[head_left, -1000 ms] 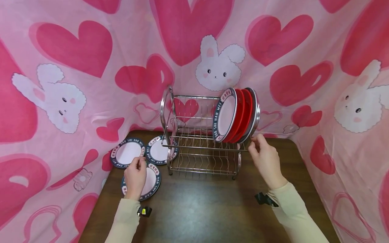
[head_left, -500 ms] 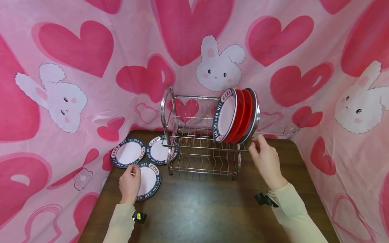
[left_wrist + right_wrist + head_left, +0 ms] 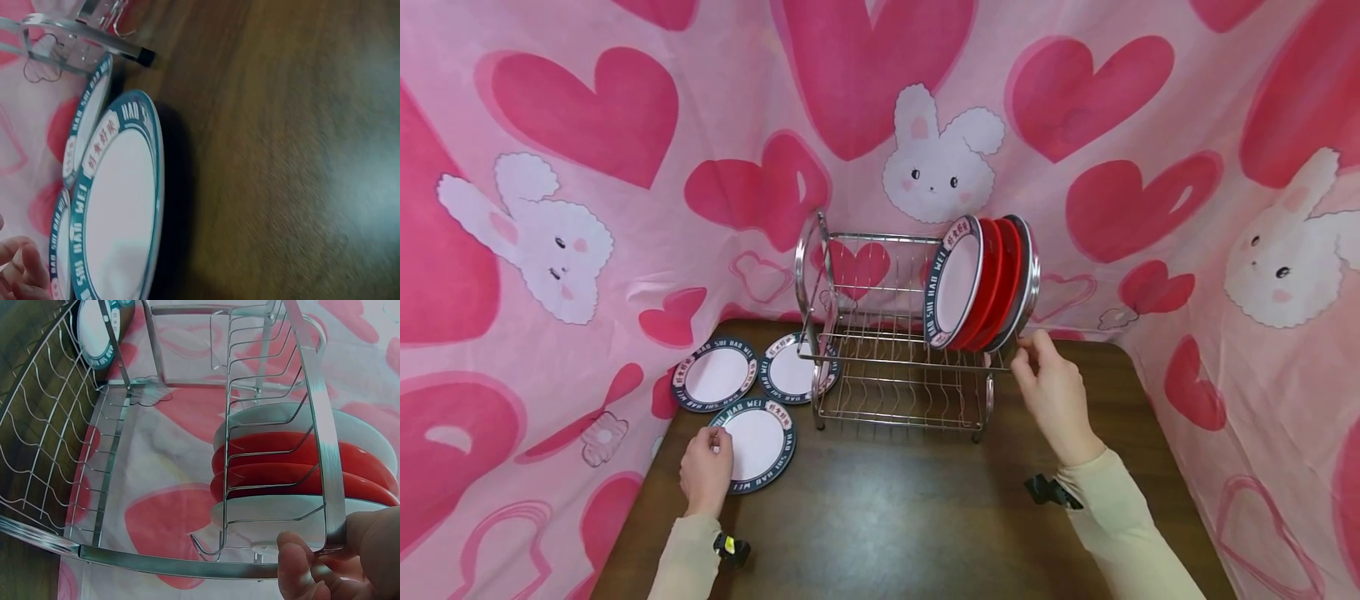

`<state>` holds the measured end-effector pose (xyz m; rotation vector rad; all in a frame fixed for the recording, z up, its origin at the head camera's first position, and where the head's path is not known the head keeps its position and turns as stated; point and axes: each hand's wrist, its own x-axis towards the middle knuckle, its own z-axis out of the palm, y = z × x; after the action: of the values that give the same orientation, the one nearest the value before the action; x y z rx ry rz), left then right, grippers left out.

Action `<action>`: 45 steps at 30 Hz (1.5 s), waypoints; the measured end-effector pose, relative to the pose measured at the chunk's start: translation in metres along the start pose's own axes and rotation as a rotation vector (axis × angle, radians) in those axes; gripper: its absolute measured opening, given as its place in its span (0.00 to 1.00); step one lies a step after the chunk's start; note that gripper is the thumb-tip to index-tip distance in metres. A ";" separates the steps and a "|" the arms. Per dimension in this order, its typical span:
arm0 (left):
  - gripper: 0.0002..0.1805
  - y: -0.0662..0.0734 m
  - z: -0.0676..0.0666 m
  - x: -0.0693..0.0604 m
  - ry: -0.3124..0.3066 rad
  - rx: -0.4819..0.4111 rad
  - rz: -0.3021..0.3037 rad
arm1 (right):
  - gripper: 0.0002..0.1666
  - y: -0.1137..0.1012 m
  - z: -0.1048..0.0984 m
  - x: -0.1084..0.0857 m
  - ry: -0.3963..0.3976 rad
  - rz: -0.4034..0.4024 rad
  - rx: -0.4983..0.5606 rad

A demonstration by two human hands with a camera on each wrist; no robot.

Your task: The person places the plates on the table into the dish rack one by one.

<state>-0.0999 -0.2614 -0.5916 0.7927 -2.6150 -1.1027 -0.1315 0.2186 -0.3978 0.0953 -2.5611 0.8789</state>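
My left hand (image 3: 707, 471) is beside the left rim of the front plate (image 3: 756, 446), its fingers loosely curled around nothing; in the left wrist view some fingertips (image 3: 25, 272) show apart from that plate. Two more white plates with dark lettered rims, a left one (image 3: 715, 375) and a back one (image 3: 788, 367), lie flat behind it. My right hand (image 3: 1056, 396) pinches the front right corner of the upper tier of a two-tier metal dish rack (image 3: 887, 362). Several plates stand on edge at that tier's right: a white one (image 3: 957, 283) with a lettered rim, red ones (image 3: 988, 287) and another light one.
A brown wooden table (image 3: 880, 508) carries the rack and flat plates. Pink cloth (image 3: 1075, 92) with hearts and rabbits hangs behind and at both sides. In the right wrist view the rack's lower tier (image 3: 50, 437) shows bare wires.
My left hand has drawn back and left from over the front plate to beside its rim, uncovering more of the plate. The right hand keeps its pinch on the rack corner.
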 end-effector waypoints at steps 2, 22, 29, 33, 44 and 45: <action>0.20 -0.004 -0.001 0.000 -0.004 0.012 -0.007 | 0.06 0.001 0.000 0.000 -0.006 0.006 0.004; 0.30 -0.040 -0.003 -0.006 -0.053 0.044 -0.161 | 0.07 0.000 0.000 0.000 0.016 -0.003 0.016; 0.31 -0.046 -0.003 -0.005 -0.085 0.043 -0.227 | 0.06 0.000 0.000 0.000 0.015 -0.001 0.021; 0.30 -0.049 -0.006 -0.006 -0.082 0.042 -0.234 | 0.06 0.000 0.000 0.000 0.020 -0.004 0.023; 0.27 -0.063 -0.006 0.000 -0.087 -0.044 -0.207 | 0.05 0.000 0.002 0.001 0.029 -0.007 0.024; 0.28 -0.064 -0.006 0.001 -0.083 -0.055 -0.208 | 0.05 0.000 0.002 0.000 0.029 -0.008 0.025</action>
<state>-0.0728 -0.3029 -0.6331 1.0478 -2.6021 -1.2824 -0.1329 0.2176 -0.3994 0.0992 -2.5217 0.9023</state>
